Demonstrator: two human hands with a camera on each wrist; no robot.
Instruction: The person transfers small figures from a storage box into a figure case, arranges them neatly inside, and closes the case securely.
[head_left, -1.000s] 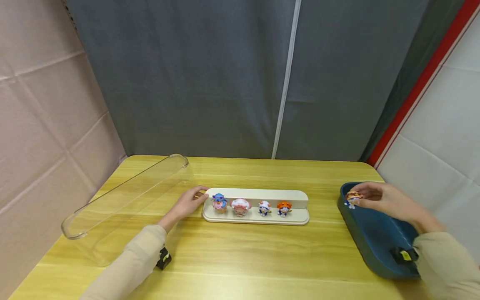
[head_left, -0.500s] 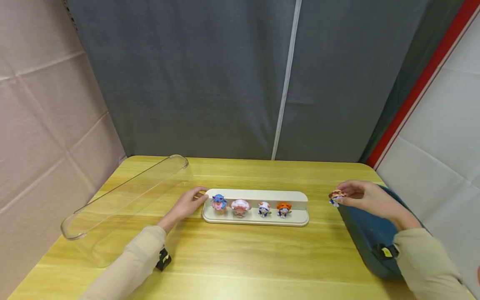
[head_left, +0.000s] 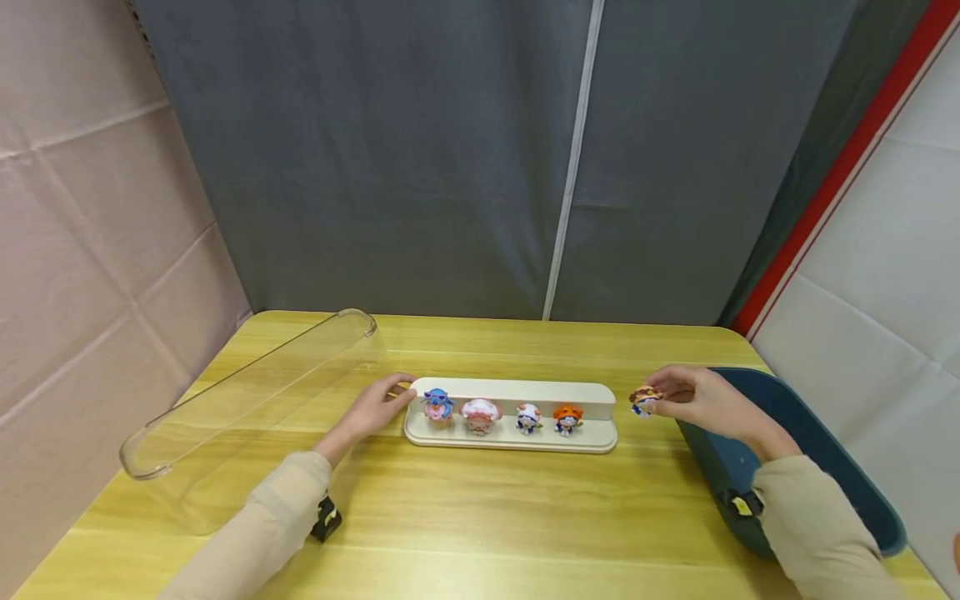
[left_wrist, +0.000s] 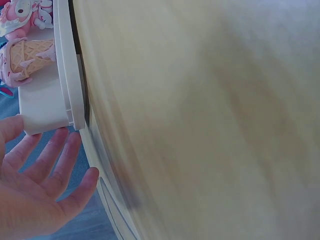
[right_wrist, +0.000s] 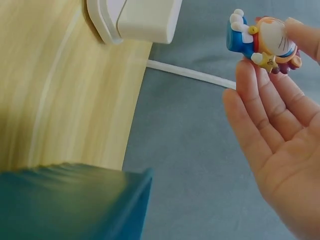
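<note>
A small blue-and-white toy figurine (head_left: pixel 643 401) with a brownish top is pinched between the thumb and fingers of my right hand (head_left: pixel 708 404), held just off the right end of a long white display base (head_left: pixel 540 389). In the right wrist view the figurine (right_wrist: pixel 267 40) lies sideways, showing whiskers and a yellow star. My left hand (head_left: pixel 375 410) touches the base's left end, its fingers extended along that edge in the left wrist view. Several figurines stand in a row on the base, from a blue-and-pink ice-cream one (head_left: pixel 438 408) to an orange-topped one (head_left: pixel 567 418).
A dark blue bin (head_left: pixel 813 433) stands at the table's right side, under my right forearm. On the left lies a long transparent cover (head_left: pixel 262 392). The wooden table (head_left: pixel 525 517) backs onto a grey curtain (head_left: pixel 375 167).
My right hand has moved left with the figurine, from over the bin to near the base's right end. The left hand has stayed at the base.
</note>
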